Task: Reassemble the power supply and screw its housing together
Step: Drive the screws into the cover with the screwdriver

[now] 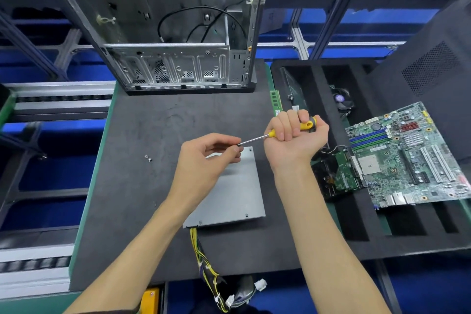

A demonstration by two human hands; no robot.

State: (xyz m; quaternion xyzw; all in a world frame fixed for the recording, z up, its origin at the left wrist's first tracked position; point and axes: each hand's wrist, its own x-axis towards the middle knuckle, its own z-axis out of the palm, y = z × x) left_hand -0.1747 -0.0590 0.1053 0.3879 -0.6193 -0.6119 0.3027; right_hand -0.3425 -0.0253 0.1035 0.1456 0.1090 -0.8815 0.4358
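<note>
The grey metal power supply (pixel 233 191) lies flat on the dark mat, its yellow and black cable bundle (pixel 209 267) trailing toward me over the table edge. My right hand (pixel 295 137) grips the yellow handle of a screwdriver (pixel 305 125), held above the housing's far edge with its shaft pointing left. My left hand (pixel 204 158) pinches the tip of that shaft between thumb and fingers; whether a screw is at the tip is hidden. Two small loose screws (pixel 148 158) lie on the mat to the left.
An open computer case (pixel 178 33) stands at the back of the mat (pixel 142 199). On the right, a black foam tray (pixel 318 79) carries a motherboard (pixel 407 155), a smaller green board (pixel 344 173), a fan (pixel 341 100) and a RAM stick (pixel 275 102).
</note>
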